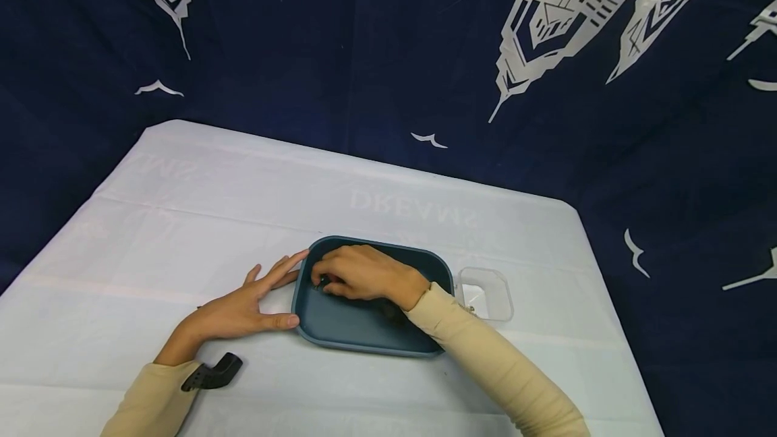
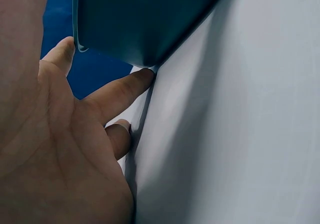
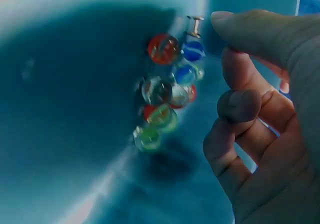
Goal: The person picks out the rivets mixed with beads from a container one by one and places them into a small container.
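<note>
Dark teal tray [image 1: 364, 329], smooth matte plastic w/ rounded corners, sits between both hands on a white cloth-covered table [image 1: 182, 221]. Left hand [image 1: 243, 305] lies flat, fingers spread straight, thumb and index tip touching the tray's left edge. Right hand [image 1: 358, 272] is inside the tray, fingers curled; whether it pinches anything can't be told. Glass marbles [image 3: 170, 96], round, glossy, swirled red/blue/green, cluster just off its fingertips, w/ a small metal pin [image 3: 194, 26] beside them. Clear plastic box [image 1: 485, 294] just right of the right wrist, partly cut off by the sleeve. Marbles hidden under the hand in the head view.
</note>
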